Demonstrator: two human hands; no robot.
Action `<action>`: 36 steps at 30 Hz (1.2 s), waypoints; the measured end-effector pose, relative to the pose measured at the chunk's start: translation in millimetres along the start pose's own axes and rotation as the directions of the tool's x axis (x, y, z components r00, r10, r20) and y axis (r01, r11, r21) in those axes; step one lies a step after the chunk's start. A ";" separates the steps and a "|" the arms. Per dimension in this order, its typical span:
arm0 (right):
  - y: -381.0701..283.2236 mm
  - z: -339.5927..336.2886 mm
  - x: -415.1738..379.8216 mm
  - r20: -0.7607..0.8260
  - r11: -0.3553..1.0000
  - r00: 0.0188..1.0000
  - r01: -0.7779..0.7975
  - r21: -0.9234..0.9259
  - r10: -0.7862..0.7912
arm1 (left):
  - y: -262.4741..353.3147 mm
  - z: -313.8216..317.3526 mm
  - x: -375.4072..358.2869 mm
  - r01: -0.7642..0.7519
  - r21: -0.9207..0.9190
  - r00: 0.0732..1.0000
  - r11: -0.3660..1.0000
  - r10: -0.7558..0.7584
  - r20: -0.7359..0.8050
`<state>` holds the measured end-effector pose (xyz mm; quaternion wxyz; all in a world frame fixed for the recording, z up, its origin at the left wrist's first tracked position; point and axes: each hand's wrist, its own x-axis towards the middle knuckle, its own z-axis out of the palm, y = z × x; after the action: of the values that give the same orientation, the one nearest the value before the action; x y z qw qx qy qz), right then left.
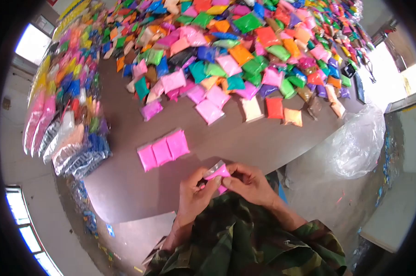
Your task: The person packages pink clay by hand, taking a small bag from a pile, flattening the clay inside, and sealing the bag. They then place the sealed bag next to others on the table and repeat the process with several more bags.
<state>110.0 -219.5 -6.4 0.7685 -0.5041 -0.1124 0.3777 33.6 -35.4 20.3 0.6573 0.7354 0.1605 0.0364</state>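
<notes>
Between my two hands is a small pink packet [218, 172] with a clear strip along its top, held close to my body at the table's near edge. My left hand [196, 191] pinches its left side, and my right hand [249, 183] pinches the right side with thumb and fingers. Parts of the packet are hidden behind my thumbs. Just beyond my left hand, a joined row of pink packets [164, 149] lies flat on the brown table [120, 184].
A large heap of multicoloured packets [245, 55] covers the far side of the table. Clear bags of coloured packets [70, 110] are stacked along the left edge. To the right hangs a clear plastic bag [360, 142], and a dark flat object [359, 88] lies near the heap.
</notes>
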 end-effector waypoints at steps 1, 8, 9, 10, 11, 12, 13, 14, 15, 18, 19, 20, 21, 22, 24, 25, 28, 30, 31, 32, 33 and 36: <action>-1.1 -1.8 1.5 0.005 1.000 1.000 0.015 -0.023 -0.015 | -2.7 -2.1 1.1 -0.006 0.015 1.000 1.000 0.006 0.020; 9.9 1.5 9.1 -0.120 0.988 0.987 0.122 0.092 -0.111 | 6.3 17.7 1.4 0.068 -0.273 0.996 0.960 -0.079 -0.028; 10.9 3.7 9.4 -0.148 0.984 0.983 0.126 0.124 -0.108 | 8.7 21.0 1.6 0.059 -0.315 0.995 0.947 -0.082 -0.059; 12.0 6.0 10.6 -0.173 0.979 0.980 0.130 0.155 -0.103 | 9.6 20.1 2.3 0.077 -0.240 0.994 0.968 -0.094 -0.060; 14.1 9.1 12.7 -0.212 0.973 0.969 0.161 0.162 -0.125 | 10.3 18.4 2.7 0.097 -0.164 0.992 0.982 -0.108 -0.064; 17.3 12.9 14.7 -0.252 0.967 0.957 0.192 0.169 -0.146 | 10.3 16.4 1.9 0.118 -0.086 0.990 0.989 -0.124 -0.068; 19.1 15.3 16.1 -0.292 0.959 0.942 0.224 0.175 -0.167 | 8.7 14.9 1.0 0.115 -0.114 0.991 0.987 -0.123 -0.060; 17.1 17.2 16.7 -0.282 0.965 0.948 0.201 0.166 -0.149 | 5.6 13.4 1.0 0.110 -0.143 0.992 0.984 -0.118 -0.051; 13.0 19.8 16.1 -0.275 0.971 0.953 0.179 0.158 -0.131 | 2.5 11.8 0.6 0.106 -0.170 0.993 0.980 -0.115 -0.041; 8.6 17.0 15.5 -0.223 0.990 0.974 0.068 0.121 -0.040 | -5.6 4.7 -1.8 0.051 -0.095 0.999 0.994 -0.052 -0.014; 8.2 15.9 15.3 -0.198 0.994 0.980 0.022 0.104 -0.001 | -7.4 4.5 -2.3 0.026 -0.067 0.999 0.997 -0.027 -0.018; 7.3 17.2 15.4 -0.193 0.996 0.981 0.023 0.084 -0.006 | -8.8 5.0 -2.6 0.001 -0.037 1.000 0.999 -0.002 -0.024; 6.0 19.3 14.8 -0.187 0.998 0.982 0.023 0.066 -0.010 | -10.4 5.5 -3.2 -0.022 -0.007 0.999 1.000 0.022 -0.029; 5.9 21.0 14.6 -0.180 0.999 0.984 0.023 0.048 -0.014 | -13.3 6.6 -4.4 -0.021 -0.035 0.999 0.999 0.020 -0.033; 13.0 19.1 15.4 -0.177 0.995 0.982 0.081 0.051 -0.071 | -18.3 8.3 -7.0 -0.022 -0.089 0.999 0.996 0.018 -0.040; 15.7 18.7 15.8 -0.177 0.992 0.979 0.111 0.053 -0.100 | -18.3 7.1 -7.9 0.011 -0.096 1.000 0.995 -0.014 -0.027; 16.9 23.4 16.9 -0.242 0.991 0.964 0.127 0.043 -0.113 | -15.3 7.5 -10.3 0.081 -0.161 0.996 0.984 -0.084 -0.015; 15.4 26.3 17.1 -0.249 0.990 0.963 0.128 0.067 -0.108 | -10.1 13.4 -11.2 0.089 -0.263 0.994 0.961 -0.103 -0.040; 14.3 27.4 17.2 -0.252 0.989 0.962 0.129 0.079 -0.105 | -11.4 11.8 -12.2 0.087 -0.235 0.994 0.968 -0.099 -0.038; 13.0 28.1 17.9 -0.243 0.991 0.965 0.116 0.062 -0.097 | -13.6 9.0 -12.5 0.085 -0.208 0.995 0.975 -0.094 -0.036; 11.8 28.7 18.4 -0.236 0.994 0.968 0.103 0.045 -0.089 | -14.9 6.7 -12.9 0.082 -0.180 0.996 0.980 -0.089 -0.032; 9.7 30.0 16.4 -0.191 0.997 0.980 0.064 0.036 -0.056 | -7.8 3.2 -12.3 0.063 -0.221 0.996 0.973 -0.076 -0.051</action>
<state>100.2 -185.5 -4.2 0.7972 -0.5178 -0.0459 0.3070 21.4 -41.3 14.2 0.7303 0.6510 0.2003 0.0526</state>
